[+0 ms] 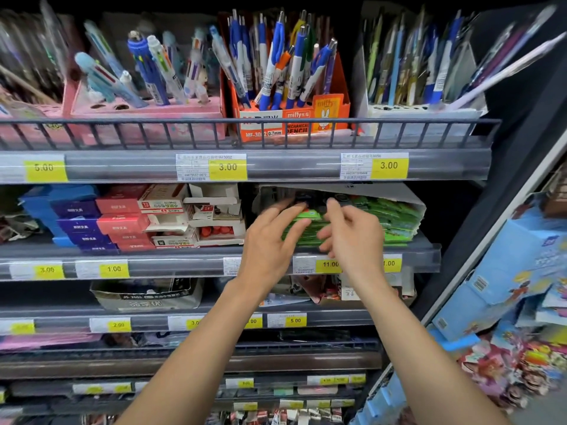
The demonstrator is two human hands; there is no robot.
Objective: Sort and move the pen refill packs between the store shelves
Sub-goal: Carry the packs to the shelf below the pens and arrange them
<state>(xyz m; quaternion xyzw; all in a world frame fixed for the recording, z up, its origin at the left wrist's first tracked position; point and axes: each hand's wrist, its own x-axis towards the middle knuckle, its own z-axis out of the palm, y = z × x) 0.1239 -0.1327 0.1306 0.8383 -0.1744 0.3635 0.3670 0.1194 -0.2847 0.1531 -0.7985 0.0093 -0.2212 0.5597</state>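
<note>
1. The green refill packs (395,217) lie in a loose, slumped stack on the second shelf, directly above the yellow 11.00 price tag (330,264) and under a sagging white card flap (383,191).
2. The left hand (270,240), just up and left of that tag, has its fingers straight and spread, the tips resting on the near end of the stack; it grips nothing.
3. The right hand (352,231), above and right of the tag, is partly curled with the forefinger raised. Whether its lower fingers pinch a pack, I cannot tell.
4. The packs look like thin, glossy sleeves: probably light, bendy and prone to sliding off one another.
5. Best hold, I judge: squeeze several together across the short near edge, thumb on top, fingers beneath.
</note>
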